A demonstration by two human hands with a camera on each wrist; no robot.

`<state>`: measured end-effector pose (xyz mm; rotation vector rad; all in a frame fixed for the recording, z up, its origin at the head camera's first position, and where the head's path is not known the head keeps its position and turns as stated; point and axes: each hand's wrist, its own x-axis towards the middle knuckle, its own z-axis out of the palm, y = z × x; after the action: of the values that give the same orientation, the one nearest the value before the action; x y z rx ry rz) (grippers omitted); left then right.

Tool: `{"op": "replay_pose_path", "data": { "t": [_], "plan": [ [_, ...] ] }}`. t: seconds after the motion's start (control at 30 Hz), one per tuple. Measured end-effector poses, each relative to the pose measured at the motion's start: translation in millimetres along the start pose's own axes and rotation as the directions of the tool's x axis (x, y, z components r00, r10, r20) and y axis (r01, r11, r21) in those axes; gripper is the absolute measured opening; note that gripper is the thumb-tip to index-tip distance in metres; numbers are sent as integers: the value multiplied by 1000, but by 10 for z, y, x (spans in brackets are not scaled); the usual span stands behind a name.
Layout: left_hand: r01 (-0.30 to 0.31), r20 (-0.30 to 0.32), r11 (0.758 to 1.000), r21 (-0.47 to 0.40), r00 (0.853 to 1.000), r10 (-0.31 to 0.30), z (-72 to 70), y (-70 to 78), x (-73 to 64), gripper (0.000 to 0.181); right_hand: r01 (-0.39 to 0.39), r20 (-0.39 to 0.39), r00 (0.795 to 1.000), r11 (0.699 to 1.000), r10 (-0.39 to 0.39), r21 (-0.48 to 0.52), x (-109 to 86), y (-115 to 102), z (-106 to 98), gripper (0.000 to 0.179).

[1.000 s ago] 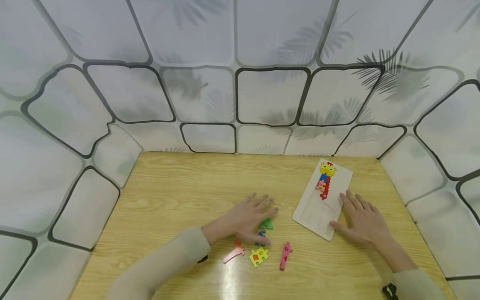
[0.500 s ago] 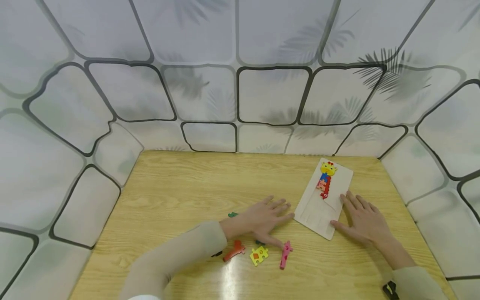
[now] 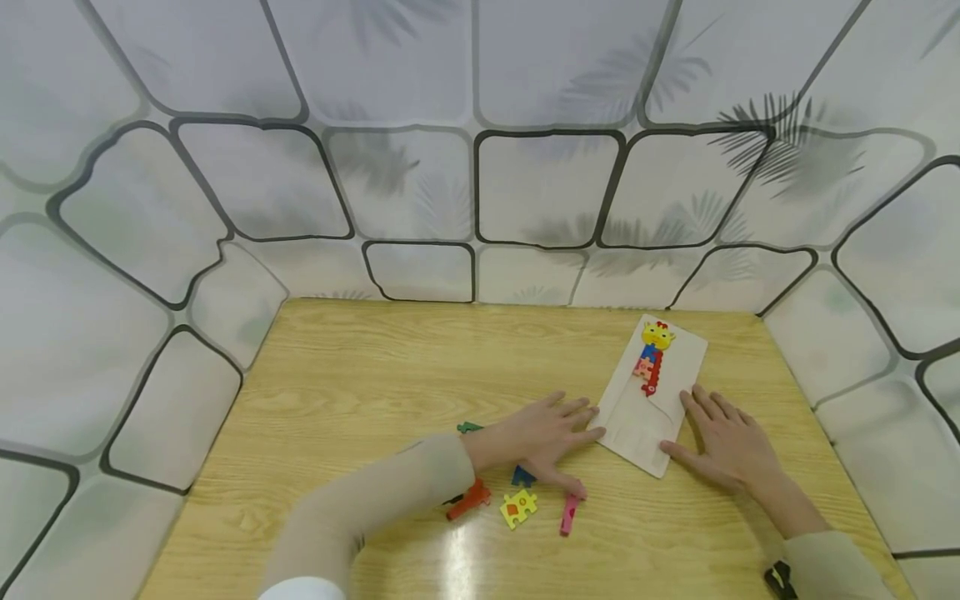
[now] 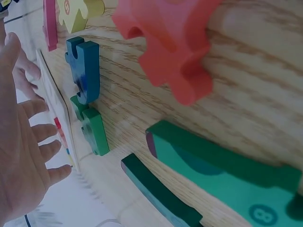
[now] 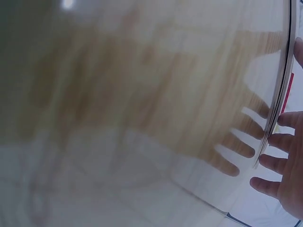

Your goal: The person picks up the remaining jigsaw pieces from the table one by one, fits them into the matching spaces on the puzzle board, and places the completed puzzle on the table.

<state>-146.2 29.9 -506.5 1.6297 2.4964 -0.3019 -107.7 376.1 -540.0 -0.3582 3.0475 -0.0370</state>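
A pale wooden puzzle board (image 3: 630,433) lies tilted on the table, with a yellow giraffe head (image 3: 657,335) and blue, pink and red pieces fitted in its upper part. My left hand (image 3: 547,437) is spread flat, fingertips at the board's left edge, its thumb over the top end of a pink piece (image 3: 568,517). Along the right edge my right hand (image 3: 723,442) rests with straight fingers touching the board. Loose beneath and beside the left arm are a yellow piece (image 3: 518,508), a red piece (image 3: 469,500), a blue piece (image 4: 85,71) and green pieces (image 4: 222,175), partly hidden from the head view.
The wood-grain table (image 3: 375,358) meets a white wall (image 3: 420,192) with a stone-and-leaf pattern at the back and both sides. In the right wrist view, the glossy tabletop (image 5: 142,94) mirrors the right hand.
My left hand has slid rightward over the loose pieces to the board's left edge, uncovering green pieces behind it. My right hand stays at the board's right edge.
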Motion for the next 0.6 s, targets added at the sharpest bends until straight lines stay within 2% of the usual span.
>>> {"op": "replay_pose_path", "data": {
  "t": [0.37, 0.6],
  "plan": [
    [12, 82, 1000, 14, 997, -13, 33, 18, 128, 105, -2, 13, 1000, 1000, 2, -3, 7, -3, 11, 104],
    [16, 114, 1000, 11, 993, -17, 23, 50, 143, 104, 6, 13, 1000, 1000, -6, -11, 5, -17, -4, 104]
  ]
}}
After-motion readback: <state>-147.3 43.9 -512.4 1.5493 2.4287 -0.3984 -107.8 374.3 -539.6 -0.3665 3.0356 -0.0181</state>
